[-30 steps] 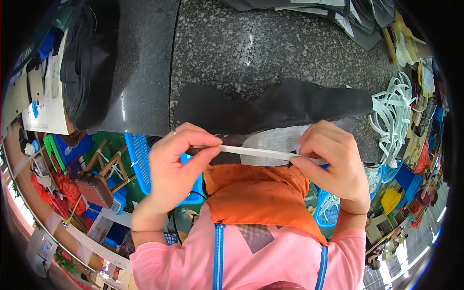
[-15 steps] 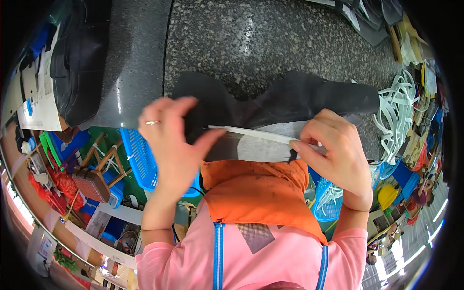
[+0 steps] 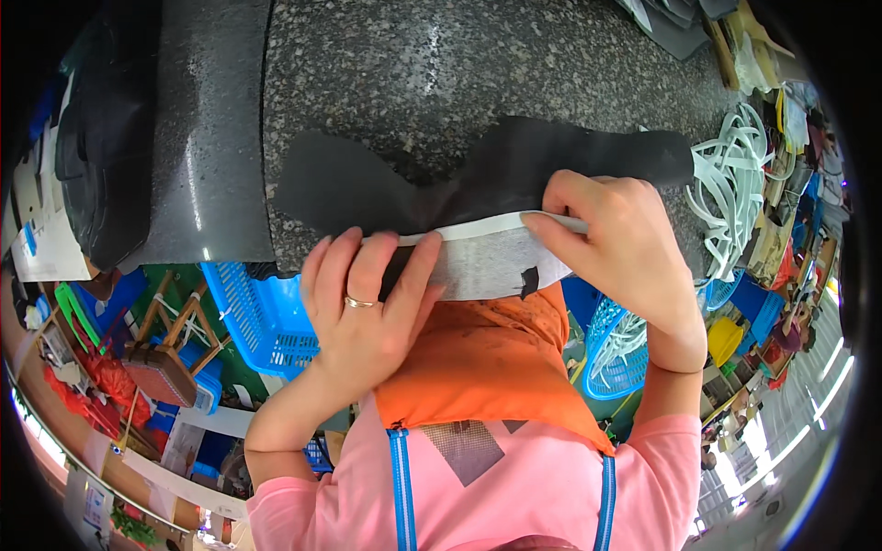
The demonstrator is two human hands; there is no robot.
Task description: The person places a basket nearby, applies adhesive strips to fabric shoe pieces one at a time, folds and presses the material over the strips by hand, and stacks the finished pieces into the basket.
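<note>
A soft black sheet piece (image 3: 496, 179) with a curved, wavy outline lies along the near edge of the stone-topped table. Its near part shows a pale grey backing (image 3: 482, 266) with a small black patch. A narrow white strip (image 3: 482, 226) runs across the piece where black meets grey. My left hand (image 3: 363, 308), a ring on one finger, presses its fingertips on the strip's left end and the piece's edge; its thumb is partly hidden. With thumb and bent fingers, my right hand (image 3: 629, 253) pinches the strip's right part.
Loose white strips (image 3: 730, 193) lie heaped at the table's right edge. Black sheets (image 3: 106, 138) are stacked at the left, more sheets (image 3: 675, 23) at the far right. Below the table stand blue baskets (image 3: 266, 317) and a wooden stool (image 3: 161, 372). An orange apron (image 3: 478, 367) covers my lap.
My left hand, raised and spread before, has come down onto the strip's left end. The strip now lies flatter along the piece. The whole view has shifted slightly.
</note>
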